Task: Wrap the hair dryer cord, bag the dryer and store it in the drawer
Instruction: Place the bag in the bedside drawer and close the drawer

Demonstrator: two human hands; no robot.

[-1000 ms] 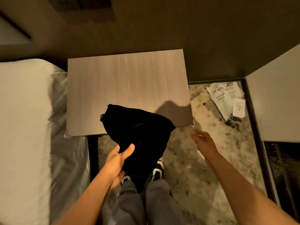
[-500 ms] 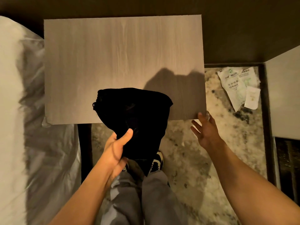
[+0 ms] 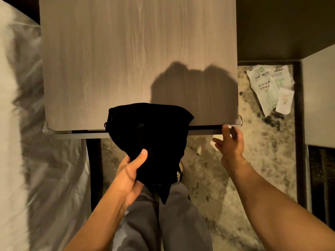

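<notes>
A black drawstring bag (image 3: 150, 138), bulging with something hidden inside, hangs in front of the wooden nightstand (image 3: 126, 60). My left hand (image 3: 129, 176) is shut on the bag's lower part, thumb on top. My right hand (image 3: 229, 142) has its fingertips on the front edge of the drawer (image 3: 203, 131) just under the nightstand's top, near its right corner. The drawer front stands out a little from under the top, showing a dark gap. The hair dryer itself is not visible.
A white bed with rumpled sheets (image 3: 21, 124) fills the left side. Paper packets (image 3: 270, 89) lie on the speckled floor to the right of the nightstand. A pale cabinet (image 3: 319, 98) stands at the far right. My grey trouser legs and a shoe are below the bag.
The view has moved closer to the nightstand. My right hand went from hovering near the corner to touching the drawer's front edge, and the drawer now shows a slight gap. The bag stays in my left hand.
</notes>
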